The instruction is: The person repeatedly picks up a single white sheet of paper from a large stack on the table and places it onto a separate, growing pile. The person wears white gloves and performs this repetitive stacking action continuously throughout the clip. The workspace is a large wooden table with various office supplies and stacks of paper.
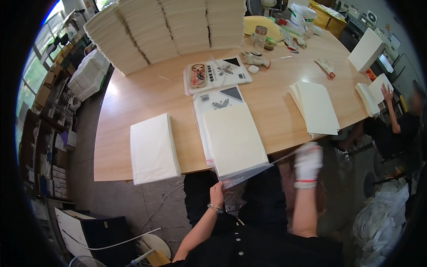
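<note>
In front of me at the table edge, a clear plastic bag (245,177) holds a stack of cream paper (235,135). Its open end hangs over the edge toward my lap. My bare left hand (216,194), with a bracelet at the wrist, pinches the near left corner of that end. My right hand (308,165), in a white knitted glove, is blurred by motion, out to the right of the bag. A thin pale strip (284,156) runs taut from the bag's right corner to its closed fingers. Under the bag lies a pile of printed plastic bags (217,97).
A wrapped paper pack (154,149) lies left, loose paper stacks (316,108) right. Tall paper piles (169,31) line the back. Beyond the bag are a patterned case (198,74), a glass jar (260,38) and gloves (255,59). A co-worker's hand (387,92) touches paper at right.
</note>
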`<state>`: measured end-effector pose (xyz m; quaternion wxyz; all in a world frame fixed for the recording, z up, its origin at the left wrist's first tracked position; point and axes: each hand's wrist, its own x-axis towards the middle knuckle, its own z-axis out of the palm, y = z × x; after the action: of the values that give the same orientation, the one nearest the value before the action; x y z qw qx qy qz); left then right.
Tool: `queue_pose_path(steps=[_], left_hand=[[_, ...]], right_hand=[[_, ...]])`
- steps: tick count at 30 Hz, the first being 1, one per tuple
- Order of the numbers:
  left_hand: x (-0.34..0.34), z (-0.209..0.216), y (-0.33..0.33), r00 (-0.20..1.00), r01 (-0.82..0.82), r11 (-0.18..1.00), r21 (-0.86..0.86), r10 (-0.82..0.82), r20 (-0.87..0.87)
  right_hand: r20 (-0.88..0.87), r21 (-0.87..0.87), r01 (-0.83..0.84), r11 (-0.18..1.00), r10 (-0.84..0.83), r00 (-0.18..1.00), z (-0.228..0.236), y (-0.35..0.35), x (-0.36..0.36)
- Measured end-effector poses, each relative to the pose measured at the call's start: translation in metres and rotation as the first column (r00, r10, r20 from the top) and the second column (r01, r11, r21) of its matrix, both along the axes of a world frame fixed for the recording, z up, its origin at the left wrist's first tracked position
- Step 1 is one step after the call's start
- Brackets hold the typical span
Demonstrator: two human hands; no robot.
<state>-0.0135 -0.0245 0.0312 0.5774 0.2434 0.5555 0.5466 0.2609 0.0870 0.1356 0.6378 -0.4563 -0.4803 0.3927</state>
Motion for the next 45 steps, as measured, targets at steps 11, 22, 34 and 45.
queue_pose_path(steps=[11,22,34,45], left_hand=[[-0.027,0.038,0.016,0.032,0.450,0.842,0.299,0.319,-0.947],[-0.034,0.038,0.050,0.436,0.282,0.957,0.062,-0.071,-0.897],[-0.024,0.074,0.033,0.908,0.286,0.958,0.000,-0.270,-0.321],[-0.211,0.124,-0.004,0.752,-0.091,0.931,0.353,0.297,-0.589]], right_hand=[[0.860,0.060,-0.284,0.957,0.094,0.501,-0.040,-0.016,0.003],[0.920,-0.219,-0.270,0.938,0.290,0.262,-0.031,0.022,-0.036],[0.382,-0.436,-0.150,0.887,0.334,0.862,-0.035,-0.011,-0.048],[0.510,-0.041,-0.507,0.861,0.454,0.730,-0.009,-0.015,-0.235]])
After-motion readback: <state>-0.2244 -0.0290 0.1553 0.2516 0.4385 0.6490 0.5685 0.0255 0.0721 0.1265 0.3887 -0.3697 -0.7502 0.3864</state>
